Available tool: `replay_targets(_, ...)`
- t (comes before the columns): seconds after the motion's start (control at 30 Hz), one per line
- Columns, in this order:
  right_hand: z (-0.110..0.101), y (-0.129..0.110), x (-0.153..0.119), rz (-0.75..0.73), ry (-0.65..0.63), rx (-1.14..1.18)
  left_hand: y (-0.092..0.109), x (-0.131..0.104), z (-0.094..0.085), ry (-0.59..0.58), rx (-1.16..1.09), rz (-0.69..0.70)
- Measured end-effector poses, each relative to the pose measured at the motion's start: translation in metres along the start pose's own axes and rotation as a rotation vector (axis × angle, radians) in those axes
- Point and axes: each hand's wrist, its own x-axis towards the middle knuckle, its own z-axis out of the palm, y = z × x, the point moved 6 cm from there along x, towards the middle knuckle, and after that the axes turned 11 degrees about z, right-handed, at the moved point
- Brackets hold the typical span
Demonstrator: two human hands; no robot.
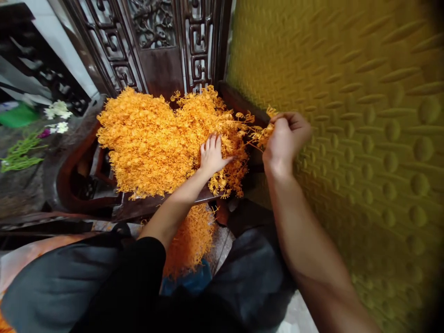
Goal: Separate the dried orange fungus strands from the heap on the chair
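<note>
A big heap of orange artificial flower pieces [152,143] covers the seat of a dark carved wooden chair [161,69]. My left hand [212,155] rests on the right part of the heap, fingers spread over the pieces. To the right, my right hand [286,134] is closed around a few orange sprigs [258,134]. These stretch from the fist back toward the heap, with small flower heads along them. The fingertips of the right hand are partly turned away from view.
Close on the right stands a yellow-green textured panel [364,115]. More orange pieces [194,236] lie below the seat in a blue container [192,280]. At left are white flowers [58,111], green stems [22,152] and a green object [19,115]. The chair's curved arm [65,185] borders the heap.
</note>
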Motion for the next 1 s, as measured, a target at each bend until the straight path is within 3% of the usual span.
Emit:
replay_targets(0.23,-0.014,-0.004,0.006,-0.025,0.16,0.029,-0.014,-0.001,0.002,-0.064,-0.008,0.011)
replay_targets(0.33,-0.02,-0.012,0.006,0.0,0.171,0.074,-0.021,-0.006,-0.002,-0.091,-0.024,0.022)
replay_targets(0.4,-0.015,-0.021,0.006,-0.035,0.002,0.022,-0.022,-0.009,-0.005,-0.107,-0.044,0.05)
replay_targets(0.47,0.004,-0.026,-0.001,-0.106,-0.356,-0.156,-0.02,-0.013,-0.009,-0.138,-0.072,0.096)
replay_targets(0.53,0.025,-0.018,-0.017,-0.171,-0.758,-0.447,-0.02,-0.016,-0.014,-0.164,-0.097,0.132)
replay_targets(0.57,0.031,-0.011,-0.024,-0.192,-0.9,-0.587,-0.02,-0.016,-0.017,-0.167,-0.111,0.137)
replay_targets(0.63,0.037,-0.001,-0.03,-0.217,-1.013,-0.771,-0.023,-0.016,-0.024,-0.161,-0.156,0.125)
replay_targets(0.73,0.035,-0.004,-0.021,-0.241,-0.804,-0.822,-0.029,-0.008,-0.04,-0.104,-0.215,0.038)
replay_targets(0.83,0.028,-0.015,-0.015,-0.243,-0.6,-0.852,-0.028,0.005,-0.065,0.064,-0.102,-0.034)
replay_targets(0.9,0.029,-0.024,-0.02,-0.248,-0.588,-0.861,-0.02,0.02,-0.074,0.092,-0.003,0.028)
replay_targets(1.0,0.042,-0.034,-0.041,-0.287,-0.726,-0.824,-0.015,0.05,-0.068,-0.071,0.041,0.132)
